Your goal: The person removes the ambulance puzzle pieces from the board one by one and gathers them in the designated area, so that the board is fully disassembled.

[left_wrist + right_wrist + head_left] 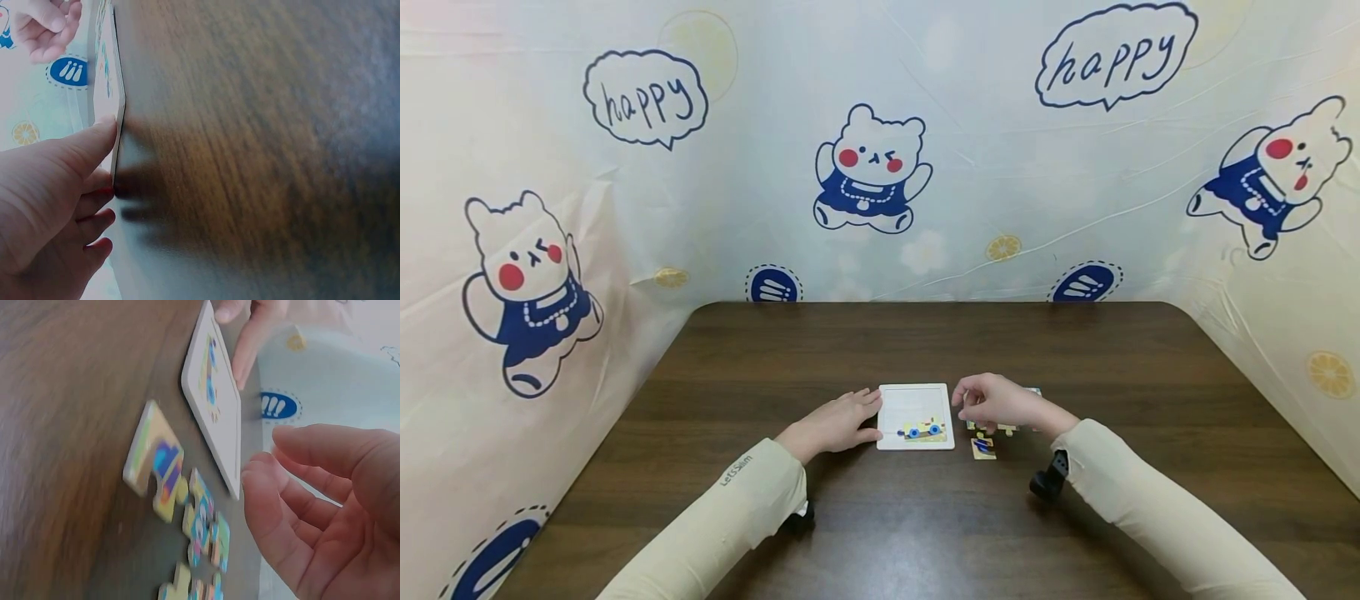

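A white square puzzle tray (pixel 912 404) lies flat on the table. Joined pieces (pixel 925 431) in its lower right part show a vehicle with blue wheels. My left hand (pixel 841 421) touches the tray's left edge, its thumb on the near part of the rim and its fingers loosely extended. Just right of the tray, my right hand (pixel 1000 400) hovers over loose puzzle pieces (pixel 201 519), its fingers loosely bent with nothing visible between them. One yellow piece with a blue-purple pattern (pixel 156 464) lies nearest me. In the head view, the right hand hides some of the pieces.
The brown wooden table (pixel 880 517) extends around the tray. A printed cloth (pixel 985 167) with cartoon bears hangs behind the table and along both sides. Dark wrist devices (pixel 1049 477) sit under the cream sleeves.
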`<act>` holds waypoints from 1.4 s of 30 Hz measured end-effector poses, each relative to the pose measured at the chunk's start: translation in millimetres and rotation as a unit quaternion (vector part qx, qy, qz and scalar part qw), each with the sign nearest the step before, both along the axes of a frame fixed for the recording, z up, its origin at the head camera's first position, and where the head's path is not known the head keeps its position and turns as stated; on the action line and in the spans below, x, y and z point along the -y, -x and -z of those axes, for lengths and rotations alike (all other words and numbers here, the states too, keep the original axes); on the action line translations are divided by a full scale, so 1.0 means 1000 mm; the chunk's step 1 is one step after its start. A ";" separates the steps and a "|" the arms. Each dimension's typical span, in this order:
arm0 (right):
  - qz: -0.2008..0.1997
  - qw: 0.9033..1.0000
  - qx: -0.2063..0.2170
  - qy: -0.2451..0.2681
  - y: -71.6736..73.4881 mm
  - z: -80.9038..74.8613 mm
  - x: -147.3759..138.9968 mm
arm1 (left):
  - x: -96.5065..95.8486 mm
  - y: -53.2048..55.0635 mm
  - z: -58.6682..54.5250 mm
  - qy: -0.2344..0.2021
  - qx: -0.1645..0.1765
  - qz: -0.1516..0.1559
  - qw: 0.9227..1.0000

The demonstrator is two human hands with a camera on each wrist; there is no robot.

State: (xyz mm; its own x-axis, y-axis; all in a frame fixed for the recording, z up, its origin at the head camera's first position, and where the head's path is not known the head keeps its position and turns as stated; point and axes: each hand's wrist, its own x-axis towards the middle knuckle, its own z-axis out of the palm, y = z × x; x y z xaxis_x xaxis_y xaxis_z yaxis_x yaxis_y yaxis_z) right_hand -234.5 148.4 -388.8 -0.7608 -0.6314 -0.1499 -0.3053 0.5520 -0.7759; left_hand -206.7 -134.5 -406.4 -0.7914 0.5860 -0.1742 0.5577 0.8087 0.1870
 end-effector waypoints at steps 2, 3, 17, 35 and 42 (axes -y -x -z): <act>-0.006 1.000 -0.009 -0.002 0.001 0.002 0.006 | 0.000 0.000 0.000 0.000 0.001 0.000 1.000; -0.008 1.000 -0.013 -0.003 0.001 0.003 0.010 | 0.000 0.000 0.000 0.000 0.002 -0.001 1.000; -0.039 0.999 -0.016 0.007 -0.003 0.013 0.046 | 0.001 0.000 0.000 -0.015 0.004 0.003 1.000; -0.032 0.998 -0.045 -0.039 -0.005 0.017 0.057 | 0.001 0.001 0.001 -0.021 0.003 0.000 1.000; -0.012 0.998 -0.036 -0.049 -0.005 0.017 0.059 | 0.001 0.000 0.000 -0.024 0.005 0.000 1.000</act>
State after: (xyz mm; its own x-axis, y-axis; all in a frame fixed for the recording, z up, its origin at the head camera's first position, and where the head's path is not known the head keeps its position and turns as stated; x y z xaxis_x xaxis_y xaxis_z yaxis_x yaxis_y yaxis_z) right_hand -229.0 89.4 -405.4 -0.7563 -0.6353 -0.1566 -0.3735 0.6157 -0.6939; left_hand -207.1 -135.0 -406.6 -0.7894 0.5939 -0.1550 0.5556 0.7988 0.2309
